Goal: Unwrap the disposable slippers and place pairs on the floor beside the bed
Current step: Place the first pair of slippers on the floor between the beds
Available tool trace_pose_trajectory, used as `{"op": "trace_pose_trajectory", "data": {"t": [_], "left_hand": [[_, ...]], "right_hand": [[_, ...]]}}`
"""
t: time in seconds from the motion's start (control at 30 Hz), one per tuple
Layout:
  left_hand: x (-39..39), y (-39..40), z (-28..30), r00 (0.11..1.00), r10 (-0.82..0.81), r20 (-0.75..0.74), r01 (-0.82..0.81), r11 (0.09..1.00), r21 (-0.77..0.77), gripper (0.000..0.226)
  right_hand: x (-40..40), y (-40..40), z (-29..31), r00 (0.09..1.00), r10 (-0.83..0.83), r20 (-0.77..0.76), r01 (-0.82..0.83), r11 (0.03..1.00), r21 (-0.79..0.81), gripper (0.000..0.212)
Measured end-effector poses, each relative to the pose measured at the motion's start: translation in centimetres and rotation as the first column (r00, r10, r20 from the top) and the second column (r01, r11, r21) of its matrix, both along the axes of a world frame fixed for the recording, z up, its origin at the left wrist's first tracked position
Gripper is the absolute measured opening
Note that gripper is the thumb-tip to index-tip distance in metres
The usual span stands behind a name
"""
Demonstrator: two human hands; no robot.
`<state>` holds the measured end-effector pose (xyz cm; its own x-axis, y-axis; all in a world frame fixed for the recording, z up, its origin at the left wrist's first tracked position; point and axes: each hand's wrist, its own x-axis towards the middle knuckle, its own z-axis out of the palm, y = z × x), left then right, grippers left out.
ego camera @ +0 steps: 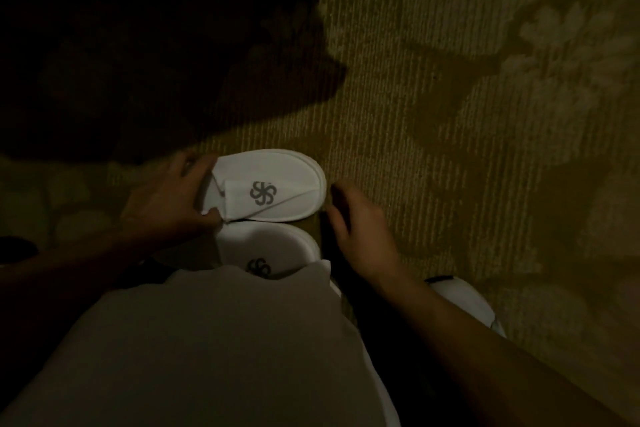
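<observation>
Shirt: a pale shirt [194, 350] fills the lower left of the view, nearest the camera; its upper edge hides the lower part of the near slipper.
Shoe: a white shoe [467, 302] with a dark strip at its top shows just beyond the right forearm, on the carpet.
Near slipper: a white slipper [266, 246] lies flat on the carpet, toe to the right, a grey swirl logo on its upper; only its toe half shows above the shirt.
Right hand: the right hand [360, 236] hovers just right of the two slipper toes, fingers loosely curled and pointing down-left toward them, holding nothing; whether the fingertips touch the far slipper's rim cannot be told in this dim light.
Left hand: the left hand [169, 198] grips the open heel end of the far slipper, thumb at its lower edge, fingers curled over its upper edge.
Far slipper: a second white slipper [273, 184] lies just beyond the near one, touching or almost touching it along the side, toe to the right, same grey logo; its upper is creased and folded flat.
Carpet: an olive ribbed carpet [433, 114] with paler floral shapes at the right and left edges lies under everything.
Shadow: a deep shadow [138, 45] covers the upper left; nothing within it can be made out.
</observation>
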<state>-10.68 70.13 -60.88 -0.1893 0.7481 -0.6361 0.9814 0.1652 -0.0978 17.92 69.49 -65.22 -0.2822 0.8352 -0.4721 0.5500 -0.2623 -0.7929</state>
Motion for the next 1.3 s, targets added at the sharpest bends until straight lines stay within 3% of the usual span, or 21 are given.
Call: {"op": "trace_pose_trajectory", "data": {"t": [0.1,0.17,0.3,0.43,0.6,0.77,0.93,1.13,1.3], "left_hand": [[0.4,0.2,0.5,0.998,0.051,0.044,-0.056,0.988,0.143,0.059],[1.1,0.4,1.0,0.972,0.210,0.103,-0.224,0.963,0.148,0.032],[2.6,0.3,1.5,0.836,0.534,0.128,-0.529,0.845,-0.072,0.039],[3.9,0.5,1.6,0.602,0.756,0.257,-0.730,0.652,-0.205,0.032],[4.8,0.0,1.3,0.591,0.783,0.194,-0.730,0.622,-0.282,0.030],[4.9,-0.1,1.1,0.494,0.841,0.222,-0.794,0.540,-0.279,0.022],[4.3,0.0,0.9,0.665,0.733,0.140,-0.712,0.680,-0.178,0.024],[3.2,-0.6,0.7,0.523,0.837,0.159,-0.778,0.545,-0.313,0.038],[3.4,-0.7,0.2,0.494,0.845,0.203,-0.809,0.532,-0.249,0.052]], "right_hand": [[-0.3,1.1,0.6,0.998,0.037,-0.057,-0.037,0.999,-0.012,0.043],[-0.7,1.5,0.8,0.997,0.053,-0.063,-0.055,0.998,-0.030,0.053],[-1.5,1.4,1.3,0.994,0.098,-0.049,-0.102,0.992,-0.081,0.073],[-1.8,1.4,1.4,0.997,0.045,-0.061,-0.053,0.990,-0.129,0.065],[-2.2,1.2,1.7,0.997,-0.007,-0.076,-0.005,0.986,-0.164,0.058],[-3.0,1.4,1.8,0.999,-0.027,-0.043,0.017,0.977,-0.214,0.060],[-3.2,1.9,1.6,1.000,0.028,0.013,-0.024,0.972,-0.232,0.052],[-4.0,3.5,2.0,0.989,0.075,0.131,-0.038,0.964,-0.265,0.041],[-4.7,3.6,1.9,0.977,0.056,0.206,0.015,0.944,-0.330,0.037]]}}
